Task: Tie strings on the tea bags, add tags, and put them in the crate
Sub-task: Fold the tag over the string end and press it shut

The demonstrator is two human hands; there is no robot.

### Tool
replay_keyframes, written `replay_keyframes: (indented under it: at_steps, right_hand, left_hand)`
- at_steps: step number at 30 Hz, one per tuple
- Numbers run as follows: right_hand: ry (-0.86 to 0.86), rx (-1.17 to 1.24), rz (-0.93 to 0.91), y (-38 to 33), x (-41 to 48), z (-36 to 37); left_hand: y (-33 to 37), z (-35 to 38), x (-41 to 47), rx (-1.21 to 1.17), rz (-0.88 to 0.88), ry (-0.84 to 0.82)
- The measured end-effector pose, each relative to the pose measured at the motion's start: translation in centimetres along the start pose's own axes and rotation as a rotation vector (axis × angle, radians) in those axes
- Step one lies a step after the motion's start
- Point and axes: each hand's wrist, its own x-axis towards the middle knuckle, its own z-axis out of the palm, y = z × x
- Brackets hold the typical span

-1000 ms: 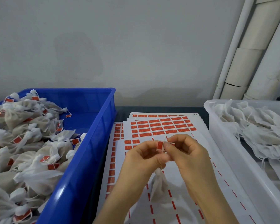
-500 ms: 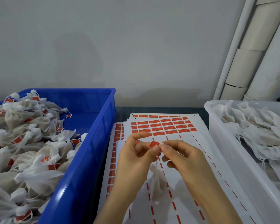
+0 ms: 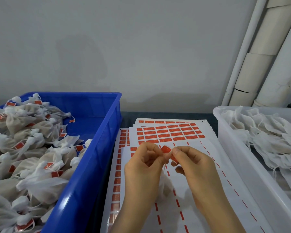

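The left hand [image 3: 141, 167] and right hand [image 3: 195, 167] each pinch the red tag [image 3: 166, 149] from either side above the sticker sheets [image 3: 168, 132], apparently folding it over the string. The tea bag [image 3: 165, 184] hangs between the wrists. The blue crate [image 3: 97, 148] of finished bags sits close at left, and the white bin [image 3: 233, 148] of untagged bags at right.

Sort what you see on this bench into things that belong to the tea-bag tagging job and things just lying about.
Belongs to the job: left hand and right hand pinching the red tag; tea bag hanging below; tag sheets; blue crate of finished bags; white tub of untagged bags.
Just lying about: pipes in the corner.
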Motion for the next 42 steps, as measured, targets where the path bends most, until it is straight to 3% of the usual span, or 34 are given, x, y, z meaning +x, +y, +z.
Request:
replay_keyframes:
  at_steps: [5,15,22,30,35,42]
  right_hand:
    - [0.020,0.002,0.005,-0.10,-0.18,0.29]
    - [-0.060,-0.010,-0.075,-0.20,-0.17,0.15]
    - [-0.119,-0.092,-0.172,-0.25,-0.31,0.28]
    - [-0.016,-0.255,-0.234,-0.75,-0.72,0.67]
    - [0.060,-0.169,-0.205,-0.65,-0.46,0.60]
    - [0.036,-0.122,-0.174,-0.10,-0.31,0.54]
  left_hand:
    - [0.46,0.07,-0.35,0.024,0.040,0.029]
    - [0.44,0.03,-0.47,-0.073,-0.124,0.039]
    - [0.51,-0.11,-0.26,-0.274,-0.224,0.014]
    - [0.48,0.01,-0.21,-0.261,-0.239,-0.002]
    - [0.51,0.02,-0.12,-0.271,-0.241,-0.004]
    - [0.24,-0.07,0.08,-0.275,-0.248,-0.014]
